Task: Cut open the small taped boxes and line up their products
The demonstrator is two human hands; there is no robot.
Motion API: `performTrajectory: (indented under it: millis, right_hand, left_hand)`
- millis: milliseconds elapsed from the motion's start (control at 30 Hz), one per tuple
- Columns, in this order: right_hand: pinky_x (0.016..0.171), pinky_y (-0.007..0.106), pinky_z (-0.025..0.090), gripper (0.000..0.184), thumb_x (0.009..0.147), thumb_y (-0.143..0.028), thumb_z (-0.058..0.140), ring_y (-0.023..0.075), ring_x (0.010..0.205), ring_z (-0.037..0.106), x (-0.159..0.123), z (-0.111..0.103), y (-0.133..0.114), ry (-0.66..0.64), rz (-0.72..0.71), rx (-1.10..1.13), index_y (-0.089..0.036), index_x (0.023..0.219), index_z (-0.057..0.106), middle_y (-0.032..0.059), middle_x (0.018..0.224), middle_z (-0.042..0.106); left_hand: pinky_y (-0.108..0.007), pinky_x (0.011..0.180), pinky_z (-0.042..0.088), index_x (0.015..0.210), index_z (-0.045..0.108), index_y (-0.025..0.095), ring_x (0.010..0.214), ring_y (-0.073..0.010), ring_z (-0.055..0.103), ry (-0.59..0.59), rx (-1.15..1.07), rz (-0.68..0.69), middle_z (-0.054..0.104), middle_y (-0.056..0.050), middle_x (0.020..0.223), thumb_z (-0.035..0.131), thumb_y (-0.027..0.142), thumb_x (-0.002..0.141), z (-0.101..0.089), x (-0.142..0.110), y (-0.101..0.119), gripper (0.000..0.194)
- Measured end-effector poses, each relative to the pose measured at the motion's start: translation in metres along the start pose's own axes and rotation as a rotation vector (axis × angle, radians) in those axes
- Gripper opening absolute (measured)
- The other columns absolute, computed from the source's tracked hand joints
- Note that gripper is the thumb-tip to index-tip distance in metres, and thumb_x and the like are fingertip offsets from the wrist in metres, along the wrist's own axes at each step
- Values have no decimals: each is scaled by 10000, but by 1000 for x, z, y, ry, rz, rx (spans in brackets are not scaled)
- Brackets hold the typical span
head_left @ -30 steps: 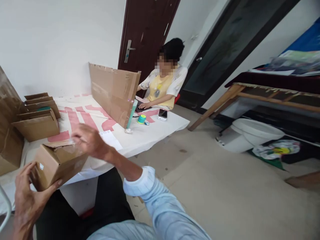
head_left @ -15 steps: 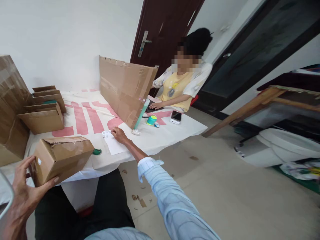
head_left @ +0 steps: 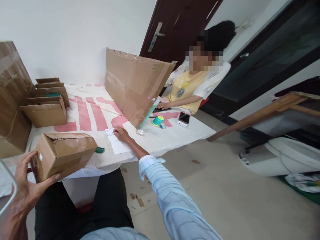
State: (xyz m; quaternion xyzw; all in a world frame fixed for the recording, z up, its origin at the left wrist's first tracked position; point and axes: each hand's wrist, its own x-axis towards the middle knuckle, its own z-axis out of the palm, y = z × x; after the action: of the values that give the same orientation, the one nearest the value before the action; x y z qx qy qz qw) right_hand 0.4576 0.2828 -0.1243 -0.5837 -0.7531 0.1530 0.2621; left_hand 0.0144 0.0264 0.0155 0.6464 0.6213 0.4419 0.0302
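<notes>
A closed cardboard box, tilted, is gripped at its left end by my left hand, thumb along the lower edge and fingers behind. It carries a small white label on its end face. My right hand reaches to a white sheet of labels lying on the table. Its fingers are curled and pinched at the top of the sheet, beside a few small printed squares; the fingertips are partly hidden. Between box and sheet lies a small dark green object whose kind I cannot tell.
Small open cartons and large boxes stand on the left. A tall cardboard panel divides the cloth-covered table. Beyond it sit a person, a roll of tape and a phone. A white bucket stands right.
The view has shifted slightly, so the table and the person appear farther right. My left hand still grips the box, and my right hand stays at the sheet of labels.
</notes>
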Motion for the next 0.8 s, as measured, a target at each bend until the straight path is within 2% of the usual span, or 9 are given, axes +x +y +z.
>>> performTrajectory:
  millis: [200, 333, 467, 567, 800]
  right_hand:
    - [820, 288, 463, 115, 912, -217, 571, 206, 942, 628, 2, -1, -5, -10, 15, -15, -235, 910, 685, 44, 1041, 763]
    - [824, 295, 461, 117, 916, -219, 579, 213, 951, 628, 3, -1, -6, -6, 36, -25, -236, 963, 685, 48, 1044, 762]
    - [833, 303, 460, 168, 919, -214, 601, 217, 934, 617, 1, 2, -8, 11, 56, -42, -233, 1068, 677, 44, 1030, 757]
    - [849, 304, 454, 154, 931, -192, 589, 218, 950, 609, -1, 5, -11, 24, 53, -62, -222, 1053, 677, 59, 1067, 754]
    - [889, 301, 441, 193, 963, -144, 536, 219, 1043, 622, -4, 5, -17, 19, 32, -102, -219, 972, 713, 76, 1132, 758]
  left_hand:
    - [-596, 934, 650, 1471, 562, 217, 1402, -472, 604, -7, -2, -5, 586, -215, 1554, 802, 859, 651, 0, -1, -4, 1068]
    - [-582, 944, 648, 1453, 577, 210, 1406, -461, 603, -13, 3, -16, 601, -211, 1544, 825, 801, 666, -1, 0, 0, 1015]
    - [-591, 919, 660, 1437, 593, 278, 1398, -452, 618, -7, -7, -31, 617, -167, 1540, 859, 701, 682, -1, 1, 4, 905]
    - [-603, 942, 654, 1438, 593, 314, 1405, -442, 618, 7, -13, -25, 622, -143, 1548, 867, 665, 688, -1, 1, 3, 872]
    - [-579, 935, 649, 1446, 585, 213, 1391, -461, 618, -4, -1, -6, 612, -211, 1541, 838, 771, 675, -2, 2, 0, 985]
